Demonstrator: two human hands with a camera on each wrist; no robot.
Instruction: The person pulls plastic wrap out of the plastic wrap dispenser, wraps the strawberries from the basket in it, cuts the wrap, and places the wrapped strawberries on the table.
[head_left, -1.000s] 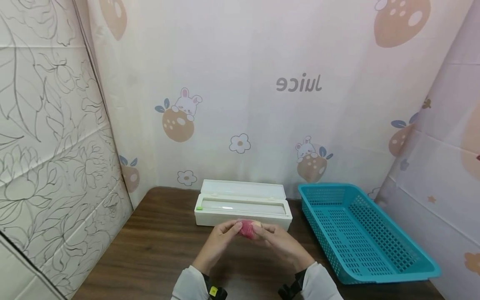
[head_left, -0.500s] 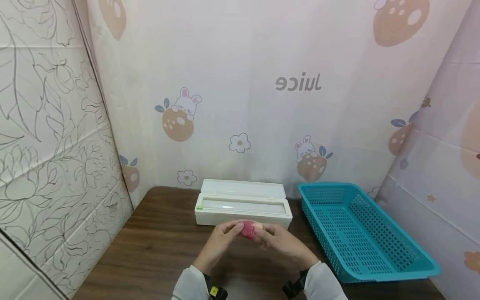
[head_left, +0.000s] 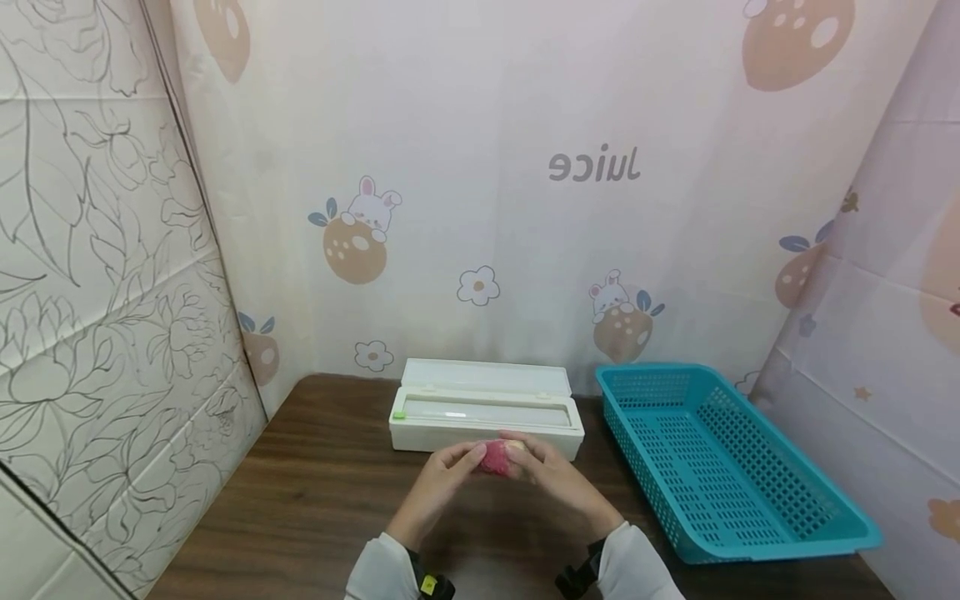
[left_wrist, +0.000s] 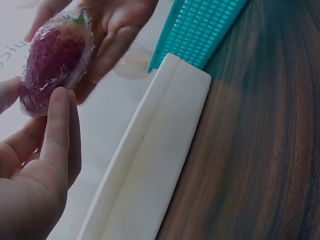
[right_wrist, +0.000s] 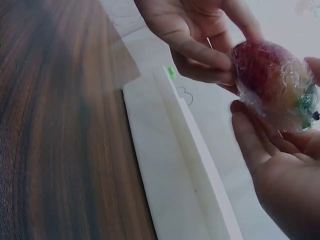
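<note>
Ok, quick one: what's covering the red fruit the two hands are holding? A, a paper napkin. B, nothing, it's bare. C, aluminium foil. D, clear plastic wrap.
D: in the wrist views the red fruit shows through a crinkled, glossy transparent film, held between the left hand and the right hand in front of the white dispenser box.

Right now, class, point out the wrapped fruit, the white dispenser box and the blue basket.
wrapped fruit (left_wrist: 52, 57), left wrist view, red middle.
white dispenser box (head_left: 486, 412), head view, clear lid.
blue basket (head_left: 765, 546), head view, near rim.

head cam high, facing fwd/down, wrist cams close, all share white box (head_left: 486, 410)
</note>
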